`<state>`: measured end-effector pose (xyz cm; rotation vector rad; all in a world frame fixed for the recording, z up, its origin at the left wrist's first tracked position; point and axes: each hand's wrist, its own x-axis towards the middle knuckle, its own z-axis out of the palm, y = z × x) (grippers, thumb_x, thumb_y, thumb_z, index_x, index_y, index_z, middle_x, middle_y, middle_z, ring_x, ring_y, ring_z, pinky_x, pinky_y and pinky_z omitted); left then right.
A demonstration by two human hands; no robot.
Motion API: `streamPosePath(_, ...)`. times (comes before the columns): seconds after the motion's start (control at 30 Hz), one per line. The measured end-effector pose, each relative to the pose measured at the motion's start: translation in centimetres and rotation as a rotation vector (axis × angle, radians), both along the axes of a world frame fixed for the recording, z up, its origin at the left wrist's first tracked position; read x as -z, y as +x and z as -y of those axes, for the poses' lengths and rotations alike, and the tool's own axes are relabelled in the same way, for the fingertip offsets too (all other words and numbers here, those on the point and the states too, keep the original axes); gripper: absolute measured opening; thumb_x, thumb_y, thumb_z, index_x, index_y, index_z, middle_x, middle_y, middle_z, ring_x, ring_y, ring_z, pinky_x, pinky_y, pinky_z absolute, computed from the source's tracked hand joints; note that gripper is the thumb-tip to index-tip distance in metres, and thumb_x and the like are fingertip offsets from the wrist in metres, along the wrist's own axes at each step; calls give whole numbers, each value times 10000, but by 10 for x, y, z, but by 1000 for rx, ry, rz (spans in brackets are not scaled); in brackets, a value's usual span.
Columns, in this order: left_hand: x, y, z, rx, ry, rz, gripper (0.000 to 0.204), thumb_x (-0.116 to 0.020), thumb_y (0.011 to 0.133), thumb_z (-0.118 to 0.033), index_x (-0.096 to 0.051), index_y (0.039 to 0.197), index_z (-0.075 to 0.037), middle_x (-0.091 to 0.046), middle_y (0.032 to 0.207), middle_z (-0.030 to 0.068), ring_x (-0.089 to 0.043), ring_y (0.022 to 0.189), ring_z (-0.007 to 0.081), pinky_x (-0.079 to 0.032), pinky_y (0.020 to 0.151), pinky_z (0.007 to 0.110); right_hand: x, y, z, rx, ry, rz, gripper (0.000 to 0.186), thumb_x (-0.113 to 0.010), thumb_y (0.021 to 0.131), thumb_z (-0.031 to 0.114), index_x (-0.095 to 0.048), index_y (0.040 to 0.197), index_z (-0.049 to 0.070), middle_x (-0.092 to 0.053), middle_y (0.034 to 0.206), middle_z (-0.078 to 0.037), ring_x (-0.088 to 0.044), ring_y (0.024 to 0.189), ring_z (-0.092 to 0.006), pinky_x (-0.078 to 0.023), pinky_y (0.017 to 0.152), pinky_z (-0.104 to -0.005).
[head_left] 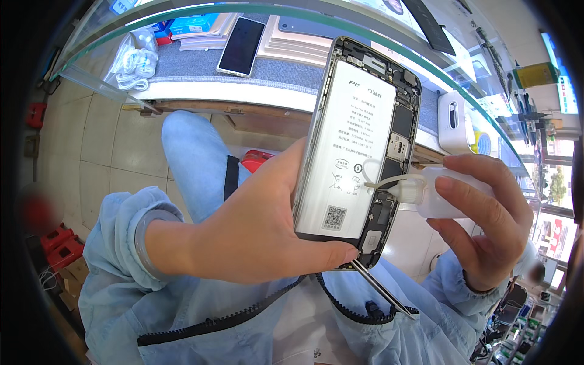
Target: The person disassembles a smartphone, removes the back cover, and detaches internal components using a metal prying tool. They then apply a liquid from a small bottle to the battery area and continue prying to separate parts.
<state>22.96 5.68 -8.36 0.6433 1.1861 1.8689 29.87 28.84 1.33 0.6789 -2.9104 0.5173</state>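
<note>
My left hand [255, 228] grips an opened phone body [389, 146] upright, its inside facing me, with a large white battery [353, 146] filling most of it. A thin metal tool [380, 289] sticks out below the phone from under my left fingers. My right hand [486, 222] holds a small translucent squeeze bottle [441, 194]; its thin bent nozzle [383, 181] touches the battery's right edge near the lower middle.
A glass counter edge [182, 9] curves across the top. Under it lie a dark phone [241, 45], stacked flat boxes [298, 39] and bagged white cables [135, 61]. A white box [455, 121] stands at the right. My knee in light jeans [188, 158] is over a tiled floor.
</note>
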Motion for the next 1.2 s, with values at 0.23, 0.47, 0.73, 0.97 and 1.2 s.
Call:
streamPosePath(0.23,-3,-1,-1,-5,-25,-12,810,-738,713,46,-264,1370,14,-509,1272,131,-541,1130,173,-461,935,329,0,0,3,5,45,-5,429,-771,594,70,-667,1009,43,-612,1050,-208,-637,920,-314,-530,717,-359)
streamPosePath(0.47,-1,-1,0,17,-24,24,820,-725,718,56,-247,1382,10,-492,1290,134,-525,1153,177,-455,943,337,-1,-5,-2,8,-50,39,426,-752,651,90,-622,1047,5,-610,1054,-206,-628,921,-300,-509,745,-339)
streamPosePath(0.73,8,8,6,-32,-26,26,813,-734,719,25,-257,1377,2,-509,1248,105,-532,1121,162,-454,923,322,47,-4,-23,219,-768,63,484,-666,801,79,-474,1222,-63,-546,1174,-135,-545,1064,-190,-432,900,-308)
streamPosePath(0.97,18,8,7,-100,-4,63,778,-782,705,-45,-325,1333,-4,-541,1188,80,-548,1065,141,-460,897,303,51,-51,-90,456,-727,-523,474,-606,890,89,-386,1284,-55,-537,1187,-186,-560,1093,-228,-466,896,-281)
streamPosePath(1.2,16,5,21,-366,52,-15,667,-754,706,11,-386,1262,1,-582,1139,108,-601,1031,187,-500,866,325,56,-99,-136,735,-495,-615,558,-712,833,307,-429,1178,-29,-567,1122,-197,-641,997,-269,-509,825,-293)
